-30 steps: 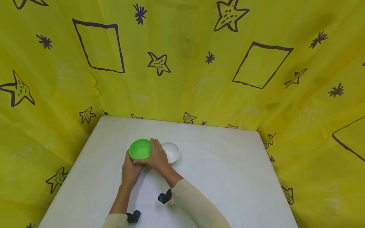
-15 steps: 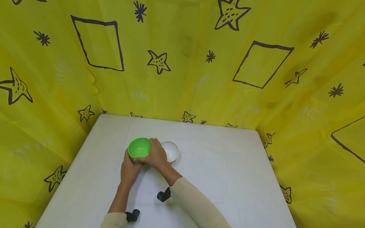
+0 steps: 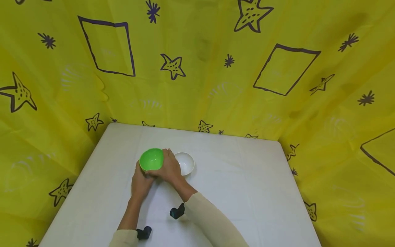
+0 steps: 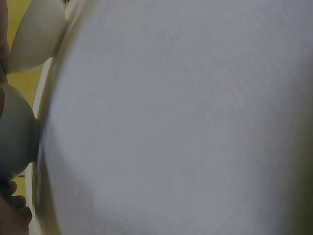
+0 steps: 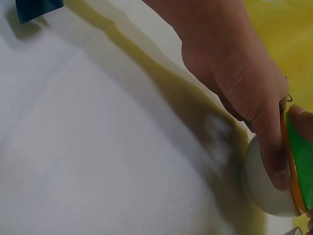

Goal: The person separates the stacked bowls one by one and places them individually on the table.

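Both hands hold a small stack of bowls at the left of the table. A green bowl (image 3: 151,159) sits on top, its inside facing up. In the right wrist view an orange rim (image 5: 295,188) runs around the green, with a white outer bowl (image 5: 257,181) beneath. My left hand (image 3: 141,185) grips the stack from the near left, its thumb along the white side. My right hand (image 3: 169,168) holds the right side, thumb near the front rim. Right beside that hand stands another white bowl (image 3: 186,164), partly hidden by it.
A white-covered table (image 3: 240,192) lies under everything. Yellow cloth walls (image 3: 200,99) with drawn stars and frames enclose its back and sides. Dark wrist devices (image 3: 144,233) show at both sleeves.
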Demonstrator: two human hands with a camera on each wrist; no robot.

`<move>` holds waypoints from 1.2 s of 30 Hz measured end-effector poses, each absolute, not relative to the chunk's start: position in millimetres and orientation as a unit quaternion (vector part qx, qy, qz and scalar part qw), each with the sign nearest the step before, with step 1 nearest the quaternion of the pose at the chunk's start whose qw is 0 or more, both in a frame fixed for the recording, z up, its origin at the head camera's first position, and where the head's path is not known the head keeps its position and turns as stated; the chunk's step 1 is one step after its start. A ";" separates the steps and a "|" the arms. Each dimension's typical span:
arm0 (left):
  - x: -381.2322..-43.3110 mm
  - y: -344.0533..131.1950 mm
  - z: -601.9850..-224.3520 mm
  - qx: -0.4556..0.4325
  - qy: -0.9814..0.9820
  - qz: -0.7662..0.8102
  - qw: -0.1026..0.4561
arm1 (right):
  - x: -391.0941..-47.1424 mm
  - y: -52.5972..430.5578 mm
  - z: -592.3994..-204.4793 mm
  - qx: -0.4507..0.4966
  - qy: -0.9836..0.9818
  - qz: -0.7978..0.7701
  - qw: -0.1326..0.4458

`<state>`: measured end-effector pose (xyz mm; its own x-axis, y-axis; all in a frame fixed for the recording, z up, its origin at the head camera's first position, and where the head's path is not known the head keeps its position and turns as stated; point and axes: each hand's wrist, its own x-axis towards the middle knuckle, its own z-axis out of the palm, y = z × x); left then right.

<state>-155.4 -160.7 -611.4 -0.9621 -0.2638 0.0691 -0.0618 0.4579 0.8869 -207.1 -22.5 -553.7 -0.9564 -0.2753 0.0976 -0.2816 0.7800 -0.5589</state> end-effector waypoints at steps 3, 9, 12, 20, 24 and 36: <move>-155.5 -160.4 -611.8 0.095 -0.849 -0.510 0.103 | -207.6 -22.5 -554.5 0.151 -0.941 0.303 0.012; -154.0 -160.0 -608.2 0.088 -0.851 -0.504 0.121 | -207.7 -22.8 -551.5 0.154 -0.934 0.321 0.019; -152.8 -160.1 -605.7 0.091 -0.851 -0.503 0.116 | -207.2 -22.9 -549.4 0.151 -0.930 0.335 0.016; -153.8 -161.5 -606.4 0.106 -0.853 -0.505 0.084 | -203.7 -22.3 -541.2 0.135 -0.916 0.376 0.018; -154.3 -161.2 -606.7 0.101 -0.848 -0.512 0.089 | -201.4 -19.1 -535.3 0.132 -0.914 0.383 0.024; -155.0 -159.8 -608.6 0.099 -0.850 -0.508 0.101 | -198.7 -1.3 -532.9 0.120 -0.898 0.422 0.032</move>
<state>-155.0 -159.8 -608.6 -0.9601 -0.2707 0.0706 -0.0658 0.4637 0.8835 -198.7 -1.3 -532.9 -0.9690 -0.1894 0.1587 -0.2430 0.6142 -0.7508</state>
